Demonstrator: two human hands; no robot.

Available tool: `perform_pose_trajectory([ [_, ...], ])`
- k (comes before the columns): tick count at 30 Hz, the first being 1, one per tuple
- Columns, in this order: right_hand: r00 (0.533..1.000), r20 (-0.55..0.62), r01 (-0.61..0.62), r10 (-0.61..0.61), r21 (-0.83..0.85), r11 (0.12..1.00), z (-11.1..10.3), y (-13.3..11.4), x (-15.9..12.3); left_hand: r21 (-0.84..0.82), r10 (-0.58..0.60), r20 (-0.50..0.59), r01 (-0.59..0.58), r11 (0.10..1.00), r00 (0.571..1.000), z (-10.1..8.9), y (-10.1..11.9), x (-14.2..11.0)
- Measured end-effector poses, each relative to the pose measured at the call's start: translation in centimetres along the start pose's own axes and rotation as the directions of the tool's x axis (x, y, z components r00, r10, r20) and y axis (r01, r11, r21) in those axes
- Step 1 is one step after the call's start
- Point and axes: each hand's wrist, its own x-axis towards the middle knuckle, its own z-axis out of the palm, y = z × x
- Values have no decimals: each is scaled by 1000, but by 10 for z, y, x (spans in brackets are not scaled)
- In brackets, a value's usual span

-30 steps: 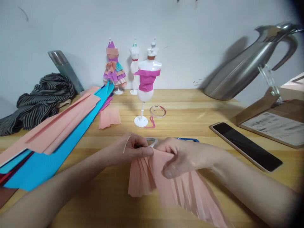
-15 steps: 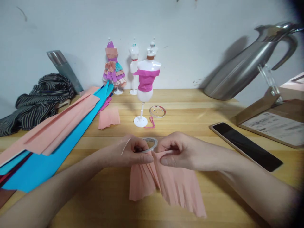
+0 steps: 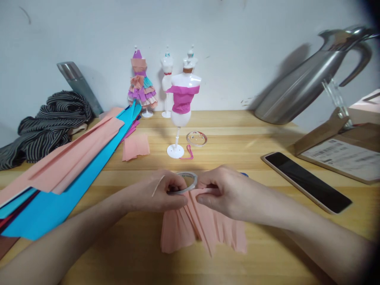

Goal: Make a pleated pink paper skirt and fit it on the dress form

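A peach crepe paper strip (image 3: 204, 223) hangs from both hands just above or against the near part of the wooden bench (image 3: 124, 253), in front of the dress form (image 3: 182, 101) wrapped in magenta; whether its lower edge touches the wood is hard to tell. The paper is matt, thin and gathered into soft pleats, with a deeper fold near the middle narrowing to a point at the uneven lower edge. Its long axis runs left to right, roughly level across the person's view, while the pleats run down toward the person, fanning outward at the left. The left hand (image 3: 162, 192) is closed in a pinch on the upper edge, fingers curled at the ring of a tape roll (image 3: 194, 183) standing behind the paper. The right hand (image 3: 222, 192) is likewise nearly closed, pinching the same edge between thumb and bent fingers, just beside the tape roll.
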Motion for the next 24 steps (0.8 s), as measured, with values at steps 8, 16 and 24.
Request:
perform_pose_trajectory([
  [8,1000,-4,2,-2,-55,999,2,-1,-1,20,-35,-31,36,999,999,4,2,-2],
  [16,1000,0,-9,9,-78,997,2,-2,-1,9,-36,-35,36,999,999,6,0,-3],
  [24,1000,-15,-26,25,-68,997,4,-3,-2,12,-30,-92,31,999,995,12,7,-3],
])
